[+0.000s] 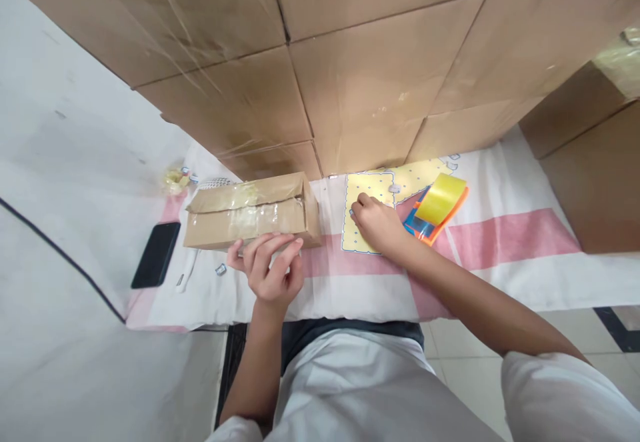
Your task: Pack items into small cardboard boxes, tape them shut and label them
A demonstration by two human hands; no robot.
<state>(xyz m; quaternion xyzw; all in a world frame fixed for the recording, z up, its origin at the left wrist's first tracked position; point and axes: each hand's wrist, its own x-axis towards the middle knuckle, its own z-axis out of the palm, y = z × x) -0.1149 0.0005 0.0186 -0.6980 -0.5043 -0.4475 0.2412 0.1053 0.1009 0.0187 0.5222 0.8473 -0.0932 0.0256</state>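
Head camera: the taped cardboard carton (250,210) lies just beyond the left hand (271,270), whose fingers are spread and loosely bent, its long axis running left-right, while the farther right hand (379,226) curls over the yellow patterned sheet (369,186), its hold impossible to tell.

Small stockroom corner, possibly within a home: cartons (360,89) stacked high, yellow packing tape (441,199), cloth-draped table (515,237), tiled floor (467,343), white wall (60,135).

Bright, diffuse light, soft shadows. Glare on clear glossy tape (253,216) across small brown cardboard box (207,230). Wide-angle stretch toward edges, tall brown cardboard-box stack (360,75) splayed; slight softness.
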